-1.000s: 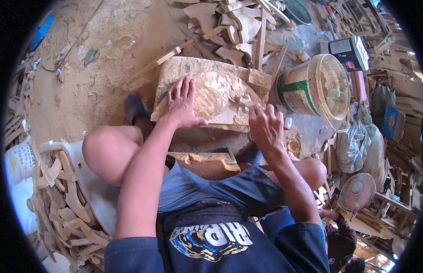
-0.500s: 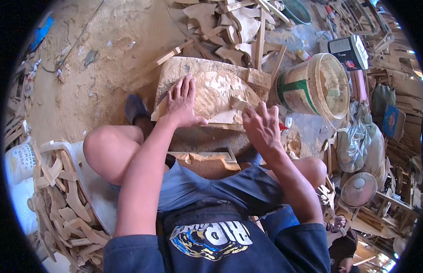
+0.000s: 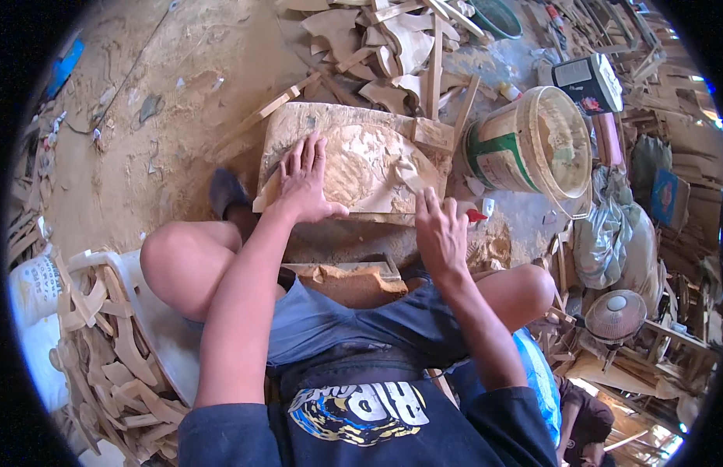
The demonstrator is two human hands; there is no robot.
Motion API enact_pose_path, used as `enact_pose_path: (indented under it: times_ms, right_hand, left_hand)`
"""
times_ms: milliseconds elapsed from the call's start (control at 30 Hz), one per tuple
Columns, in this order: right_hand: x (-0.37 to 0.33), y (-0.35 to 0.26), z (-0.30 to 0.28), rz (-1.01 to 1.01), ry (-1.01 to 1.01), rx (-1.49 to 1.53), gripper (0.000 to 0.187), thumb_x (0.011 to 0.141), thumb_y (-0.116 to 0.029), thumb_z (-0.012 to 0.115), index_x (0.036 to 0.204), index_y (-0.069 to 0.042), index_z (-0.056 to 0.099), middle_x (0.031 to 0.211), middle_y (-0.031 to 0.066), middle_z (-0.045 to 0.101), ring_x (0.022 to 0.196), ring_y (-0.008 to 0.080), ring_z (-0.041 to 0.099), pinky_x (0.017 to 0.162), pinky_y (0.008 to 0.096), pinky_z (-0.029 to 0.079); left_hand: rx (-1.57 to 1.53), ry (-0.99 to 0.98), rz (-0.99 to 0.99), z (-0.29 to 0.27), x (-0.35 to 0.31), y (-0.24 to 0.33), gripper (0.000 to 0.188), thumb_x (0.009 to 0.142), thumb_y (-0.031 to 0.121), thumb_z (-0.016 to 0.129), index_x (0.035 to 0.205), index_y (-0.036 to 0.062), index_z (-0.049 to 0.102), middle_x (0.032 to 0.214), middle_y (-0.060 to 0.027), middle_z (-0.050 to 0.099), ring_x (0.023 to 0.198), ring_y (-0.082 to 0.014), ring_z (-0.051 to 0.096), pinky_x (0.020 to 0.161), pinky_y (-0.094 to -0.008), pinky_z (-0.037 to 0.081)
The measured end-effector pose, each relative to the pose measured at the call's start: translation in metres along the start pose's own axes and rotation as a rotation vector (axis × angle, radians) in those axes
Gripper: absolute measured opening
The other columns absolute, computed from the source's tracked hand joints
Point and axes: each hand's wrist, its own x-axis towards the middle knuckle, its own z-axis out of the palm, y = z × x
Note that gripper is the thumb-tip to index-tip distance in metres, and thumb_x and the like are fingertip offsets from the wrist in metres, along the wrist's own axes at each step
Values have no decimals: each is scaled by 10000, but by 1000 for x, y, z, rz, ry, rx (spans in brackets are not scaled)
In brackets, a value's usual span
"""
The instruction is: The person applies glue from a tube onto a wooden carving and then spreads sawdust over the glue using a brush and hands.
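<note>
A thick wooden block [image 3: 287,118] lies across in front of my knees, and on it rests a pale wooden piece with a curved edge [image 3: 369,167], smeared with patches of putty. My left hand [image 3: 303,179] lies on the left part of the piece, fingers stretched out and thumb spread. At its right end, my right hand [image 3: 441,229] is closed round a putty knife [image 3: 409,177]. The blade, coated in pale putty, touches the wood, pointing up and left; the handle is hidden in my fingers.
A putty-smeared bucket [image 3: 532,144] stands right of the block, a red-tipped tube [image 3: 476,215] near my right hand. Cut wooden parts [image 3: 400,43] are heaped beyond; more [image 3: 124,350] lie at left. A fan [image 3: 615,315] and another person [image 3: 585,420] are at lower right.
My right hand has drawn back toward me, and the putty knife has turned to a steeper slant on the wood. My left hand stays in place on the piece.
</note>
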Motion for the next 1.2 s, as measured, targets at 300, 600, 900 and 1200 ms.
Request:
enact_pose_path:
  times_ms: [300, 600, 900, 1200]
  right_hand:
    - [15, 2, -31, 193, 18, 238, 334, 909, -69, 643, 1239, -74, 697, 1291, 35, 666, 1123, 302, 624, 862, 494, 491]
    - [-20, -11, -12, 225, -69, 222, 356, 891, -104, 653, 1236, -99, 742, 1327, 18, 665, 1122, 296, 613, 853, 497, 484]
    - [16, -8, 0, 301, -57, 111, 278, 917, -106, 648, 1187, -98, 718, 1223, 26, 689, 1095, 300, 629, 837, 487, 492]
    - [2, -8, -37, 355, -127, 253, 218, 892, -131, 682, 1095, -79, 740, 1173, 53, 711, 1054, 305, 644, 847, 471, 504]
  left_hand:
    - [-15, -14, -11, -1, -2, 1, 1550, 649, 655, 921, 1721, 25, -3, 1809, -184, -13, 1665, -387, 10, 1331, -590, 65]
    - [5, 6, -2, 4, -3, -3, 1580, 617, 672, 928, 1719, 42, -13, 1810, -174, -17, 1662, -387, 11, 1326, -599, 68]
    - [7, 9, 34, 2, 4, 5, 1572, 623, 661, 928, 1714, 40, -19, 1806, -182, -9, 1664, -381, 3, 1328, -596, 53]
    - [55, -16, 16, -2, -4, -2, 1595, 626, 727, 895, 1713, 22, -34, 1803, -210, -31, 1664, -405, -29, 1323, -603, 43]
